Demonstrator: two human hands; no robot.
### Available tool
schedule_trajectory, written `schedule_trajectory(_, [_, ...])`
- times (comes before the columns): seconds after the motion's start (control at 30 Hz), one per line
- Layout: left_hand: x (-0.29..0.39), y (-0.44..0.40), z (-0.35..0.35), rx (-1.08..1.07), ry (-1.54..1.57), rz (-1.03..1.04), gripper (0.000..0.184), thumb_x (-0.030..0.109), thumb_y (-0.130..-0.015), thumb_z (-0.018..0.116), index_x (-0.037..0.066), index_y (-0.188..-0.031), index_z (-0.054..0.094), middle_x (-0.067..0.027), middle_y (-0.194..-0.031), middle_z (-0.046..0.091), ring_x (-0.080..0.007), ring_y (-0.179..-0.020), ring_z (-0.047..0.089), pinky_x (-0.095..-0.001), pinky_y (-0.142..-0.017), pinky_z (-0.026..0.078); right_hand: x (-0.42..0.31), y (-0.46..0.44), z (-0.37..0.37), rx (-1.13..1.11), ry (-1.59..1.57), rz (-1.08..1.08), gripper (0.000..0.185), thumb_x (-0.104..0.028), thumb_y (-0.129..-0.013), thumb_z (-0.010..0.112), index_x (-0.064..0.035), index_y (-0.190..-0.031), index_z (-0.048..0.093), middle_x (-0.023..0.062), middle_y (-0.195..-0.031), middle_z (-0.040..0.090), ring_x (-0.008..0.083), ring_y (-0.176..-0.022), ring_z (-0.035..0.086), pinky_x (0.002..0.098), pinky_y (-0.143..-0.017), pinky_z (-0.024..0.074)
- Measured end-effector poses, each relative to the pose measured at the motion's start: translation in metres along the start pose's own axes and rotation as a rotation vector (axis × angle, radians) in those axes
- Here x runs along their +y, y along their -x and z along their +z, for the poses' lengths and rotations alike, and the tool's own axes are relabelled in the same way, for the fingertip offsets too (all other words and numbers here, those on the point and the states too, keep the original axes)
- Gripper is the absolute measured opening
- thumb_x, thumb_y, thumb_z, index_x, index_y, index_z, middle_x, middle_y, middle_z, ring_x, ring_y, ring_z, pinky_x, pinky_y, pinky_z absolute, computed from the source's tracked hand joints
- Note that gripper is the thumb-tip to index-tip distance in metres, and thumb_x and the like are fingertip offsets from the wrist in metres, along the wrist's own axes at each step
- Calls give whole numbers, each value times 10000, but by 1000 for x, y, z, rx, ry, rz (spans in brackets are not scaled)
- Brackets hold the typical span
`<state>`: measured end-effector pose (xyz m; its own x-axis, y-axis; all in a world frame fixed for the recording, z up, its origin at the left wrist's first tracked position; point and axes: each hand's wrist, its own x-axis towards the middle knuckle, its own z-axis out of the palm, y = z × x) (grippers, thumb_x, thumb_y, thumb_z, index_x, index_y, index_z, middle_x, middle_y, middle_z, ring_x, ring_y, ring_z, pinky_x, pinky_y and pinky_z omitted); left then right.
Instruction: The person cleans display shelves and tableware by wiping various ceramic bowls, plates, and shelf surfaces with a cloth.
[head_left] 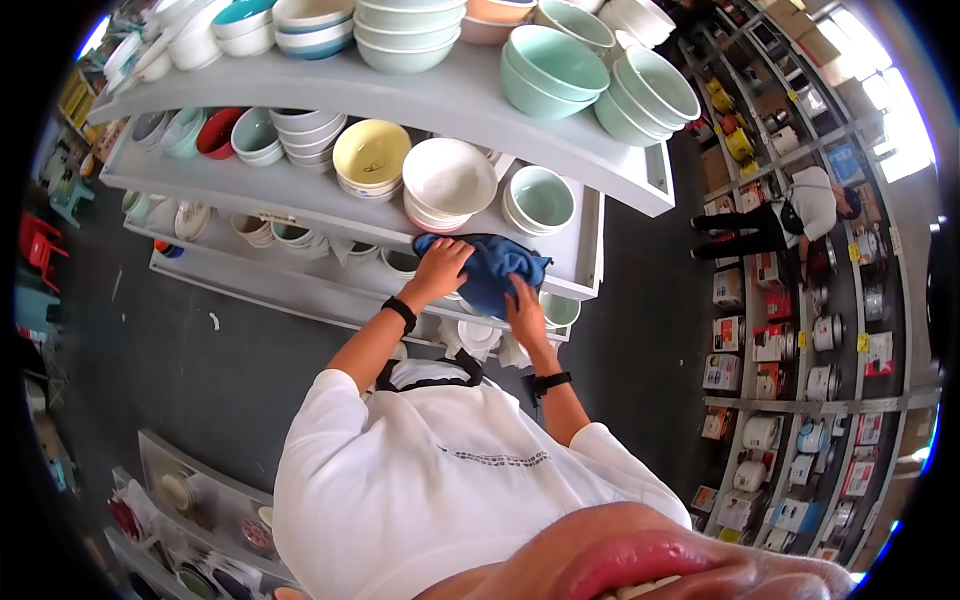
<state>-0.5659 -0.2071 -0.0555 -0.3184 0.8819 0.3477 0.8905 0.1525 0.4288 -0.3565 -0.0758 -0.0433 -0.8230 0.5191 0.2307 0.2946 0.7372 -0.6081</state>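
A dark blue cloth is bunched up in front of the middle shelf's edge, between my two hands. My left hand grips its left side, fingers curled over the top. On the lower right of the cloth, my right hand has its fingers closed on a fold. Whether anything sits inside the cloth is hidden. Just beyond it on the shelf stand a stack of bowls topped by a white bowl, a stack of pale green bowls and a stack topped by a yellow bowl.
The upper shelf juts out above, carrying mint-green bowls near its right end. Lower shelves hold more bowls. Across the aisle at right, another person stands by racks of boxed goods. Red chairs are far left.
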Motion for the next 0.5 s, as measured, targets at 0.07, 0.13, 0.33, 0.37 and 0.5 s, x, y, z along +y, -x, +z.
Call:
schedule_trajectory(0.07, [4,-8,17,-25,-78,27,533,155,-697,754,40,-1196,610,-122,-1135,606,-327,-1076,552,-439,-913,437,-21,3,11,-155,-18,69,435,-127,-943,595,-79,-1366,504,259,-1174,612,465,-1065,594,498,-894,501])
schedule_trajectory(0.13, [15,-22,34,-26,-248,112,376,124,-725,680,24,-1086,633,-103,-1119,598,-325,-1018,547,-428,-856,450,-30,9,31,-83,-73,36,436,-124,-942,589,-44,-1359,494,269,-1173,609,468,-1079,586,503,-910,490])
schedule_trajectory(0.33, [65,-56,59,-42,-63,176,360,83,-751,640,35,-1107,628,-106,-1116,588,-313,-1065,560,-420,-851,468,-3,22,6,191,116,46,389,-28,-810,616,-2,-1198,601,211,-1024,597,414,-971,563,498,-859,462])
schedule_trajectory(0.37, [68,-56,58,-42,-66,177,399,77,-749,644,28,-1144,625,-109,-1144,599,-318,-1077,565,-429,-869,471,5,22,-6,177,163,58,391,-21,-804,612,-8,-1195,603,201,-1070,599,407,-1004,565,499,-876,459])
schedule_trajectory(0.5, [34,-35,47,-54,0,104,452,129,-722,684,47,-1159,607,-101,-1074,629,-291,-1043,590,-420,-857,444,22,12,-28,163,313,16,385,-19,-800,626,-23,-1185,610,174,-1254,588,392,-1181,542,480,-983,435])
